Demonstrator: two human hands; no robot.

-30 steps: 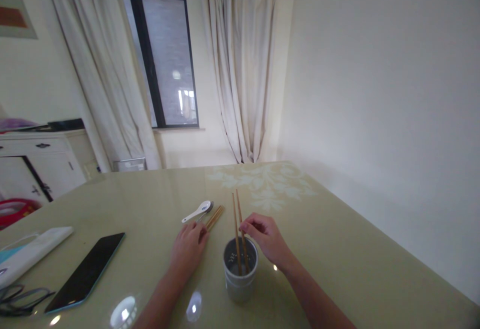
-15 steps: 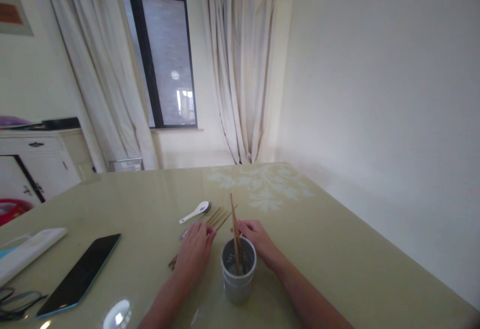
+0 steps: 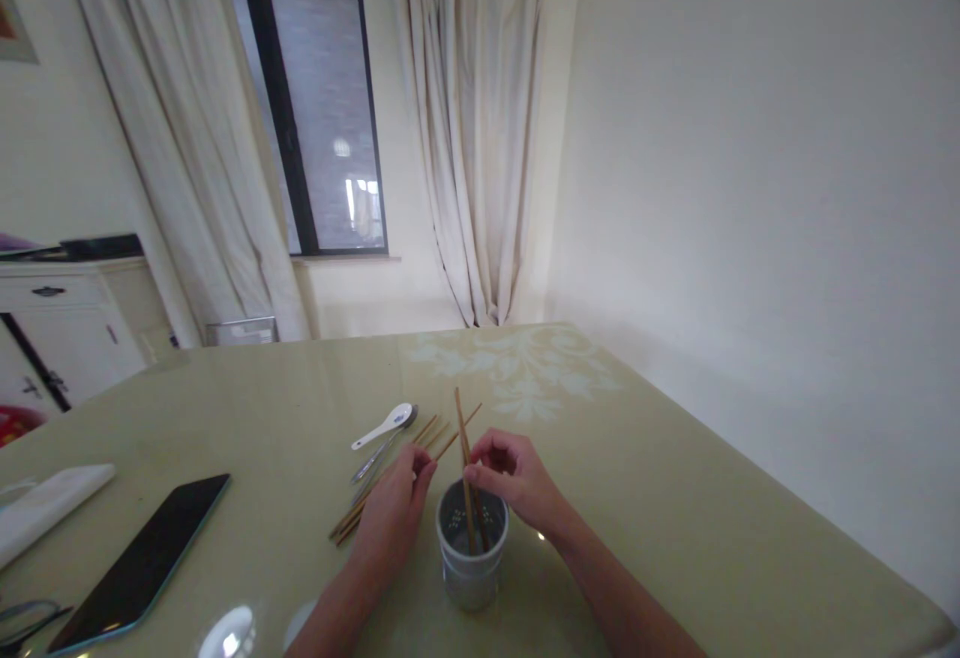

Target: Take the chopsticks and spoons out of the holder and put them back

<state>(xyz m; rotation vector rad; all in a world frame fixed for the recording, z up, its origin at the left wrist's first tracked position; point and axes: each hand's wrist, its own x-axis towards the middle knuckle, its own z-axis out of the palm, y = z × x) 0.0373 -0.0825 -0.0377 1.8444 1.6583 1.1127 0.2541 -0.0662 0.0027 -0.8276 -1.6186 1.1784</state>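
Observation:
A grey utensil cup (image 3: 472, 578) with small holes in its inner wall stands on the table, with wooden chopsticks (image 3: 470, 518) leaning upright inside. My right hand (image 3: 521, 483) is at the cup's far right rim, its thumb and curled fingers closed around those chopsticks. Left of the cup, my left hand (image 3: 394, 503) pinches a chopstick (image 3: 459, 430) that slants up to the right. More chopsticks (image 3: 349, 523) lie under and beside this hand. Just beyond them are a white spoon (image 3: 382, 426) and a metal utensil (image 3: 369, 463), partly covered by the hand.
On the left lie a dark tablet-like device (image 3: 142, 563), a white slab-like object (image 3: 56, 508) and eyeglasses (image 3: 30, 620). The table (image 3: 675, 498) meets a wall (image 3: 750, 238) on its right. Curtains (image 3: 480, 138) and a window (image 3: 326, 118) are behind it.
My right hand has come forward from behind the chopsticks in the cup to grip them. My left hand has lifted one chopstick's end slightly. The view has shifted a little.

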